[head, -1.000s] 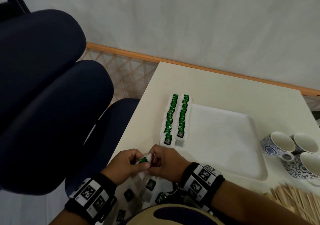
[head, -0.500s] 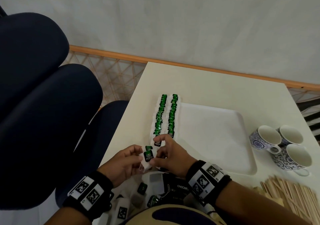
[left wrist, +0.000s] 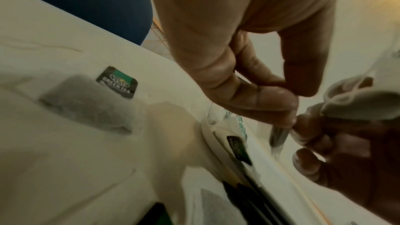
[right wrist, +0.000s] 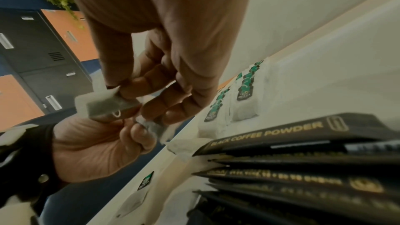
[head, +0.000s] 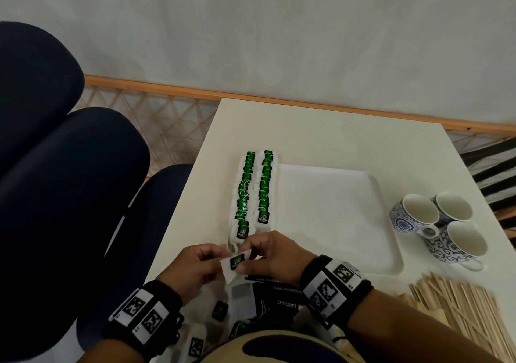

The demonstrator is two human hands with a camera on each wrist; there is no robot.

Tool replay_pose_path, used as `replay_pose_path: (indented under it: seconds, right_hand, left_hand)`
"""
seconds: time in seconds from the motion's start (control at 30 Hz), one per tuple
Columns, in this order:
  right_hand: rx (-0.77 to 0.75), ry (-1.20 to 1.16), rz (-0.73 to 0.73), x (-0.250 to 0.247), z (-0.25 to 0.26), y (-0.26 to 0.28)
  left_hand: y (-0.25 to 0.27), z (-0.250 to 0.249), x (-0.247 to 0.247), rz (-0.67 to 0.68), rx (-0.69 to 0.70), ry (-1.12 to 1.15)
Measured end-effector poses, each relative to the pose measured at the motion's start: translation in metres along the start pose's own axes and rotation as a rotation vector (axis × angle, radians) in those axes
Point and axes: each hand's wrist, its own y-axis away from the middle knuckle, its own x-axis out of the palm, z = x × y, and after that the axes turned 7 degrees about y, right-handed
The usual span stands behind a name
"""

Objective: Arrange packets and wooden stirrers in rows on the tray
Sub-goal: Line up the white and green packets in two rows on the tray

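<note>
Tea bag: I see one white green-tea packet (head: 236, 263) pinched between both hands, just before the tray's near-left corner.
Left hand (head: 192, 267): fingers curled, gripping its left edge.
Right hand (head: 275, 253): pinching its right side.
Tray (head: 335, 217): white, two packet rows (head: 252, 192) along its left edge.
Stirrers (head: 458, 306): heaped on tabletop (head: 321, 130), right.

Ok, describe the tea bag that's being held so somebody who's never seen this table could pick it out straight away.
Start at the white tray, with two rows of green tea bags along its left edge. Just nearer than those rows, the left hand and right hand meet. The held tea bag is pinched between them, lifted and tilted, unlike the flat ones.
</note>
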Motion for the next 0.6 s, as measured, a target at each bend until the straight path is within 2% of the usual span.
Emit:
replay_pose_path:
  seconds: [0.1, 0.23, 0.33, 0.4, 0.43, 0.6]
  right_hand:
    - [0.006, 0.081, 0.012, -0.001, 0.001, 0.001]
    - [0.024, 0.093, -0.055, -0.013, -0.005, 0.001]
    - [0.127, 0.065, -0.230, -0.029, -0.017, -0.006]
    - [0.211, 0.211, -0.382, -0.041, -0.029, -0.013]
    - [0.250, 0.251, -0.409, -0.045, -0.035, -0.017]
    - [0.313, 0.312, -0.307, -0.043, -0.051, -0.035]
  left_hand:
    - [-0.001, 0.002, -0.001, 0.013, -0.031, -0.057]
    - [0.000, 0.000, -0.012, -0.001, -0.038, -0.178]
    - [0.001, -0.001, -0.023, -0.044, -0.028, -0.312]
    - [-0.001, 0.001, -0.029, -0.094, -0.020, -0.383]
    - [-0.002, 0.001, -0.029, -0.118, -0.014, -0.411]
    - [-0.009, 0.006, -0.019, -0.142, -0.008, -0.661]
